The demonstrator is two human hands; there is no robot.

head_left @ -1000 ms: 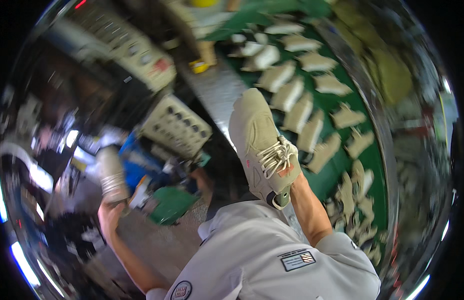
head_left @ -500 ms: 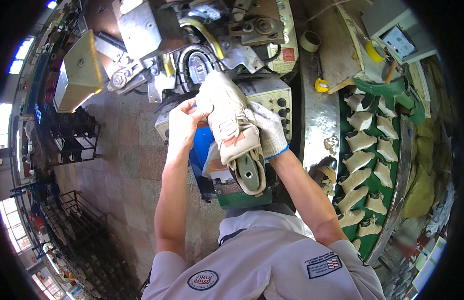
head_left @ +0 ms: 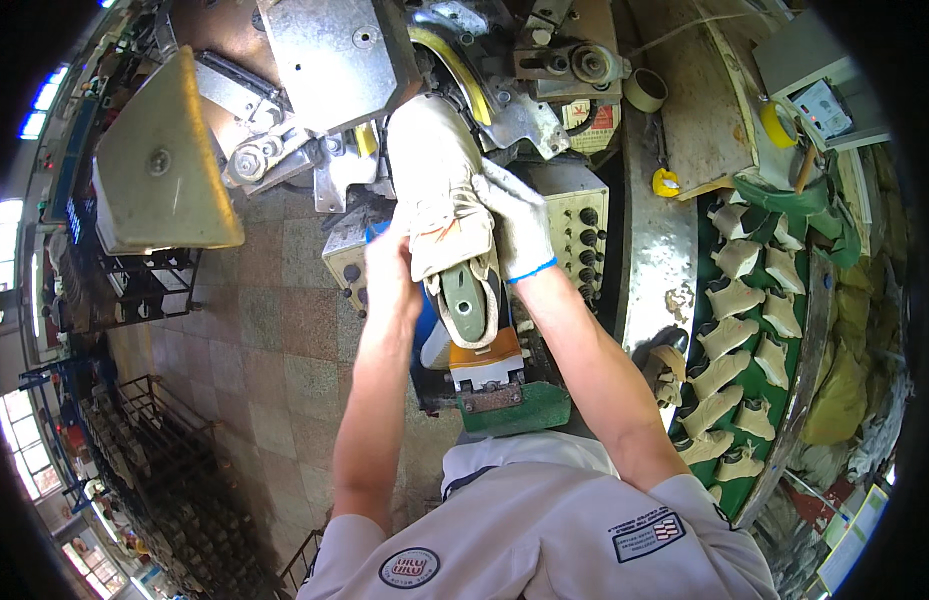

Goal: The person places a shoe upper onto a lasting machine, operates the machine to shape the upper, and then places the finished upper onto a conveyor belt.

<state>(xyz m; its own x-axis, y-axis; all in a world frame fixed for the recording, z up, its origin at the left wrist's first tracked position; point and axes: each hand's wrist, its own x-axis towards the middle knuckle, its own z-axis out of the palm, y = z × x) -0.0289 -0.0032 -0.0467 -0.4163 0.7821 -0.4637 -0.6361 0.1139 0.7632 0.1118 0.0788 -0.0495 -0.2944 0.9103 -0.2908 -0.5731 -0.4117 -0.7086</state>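
Two hands, the bare left hand (head_left: 389, 275) and the white-gloved, blue-cuffed right hand (head_left: 517, 222), clasp one beige fabric shoe upper (head_left: 439, 170) on one green last (head_left: 470, 325) from either side, toward 12 o'clock, its toe beside one steel machine (head_left: 334, 65). The left fingers are blurred. At 3 o'clock, at least a dozen smaller-looking beige uppers (head_left: 727, 338) line one green belt (head_left: 780, 405) in two rows.
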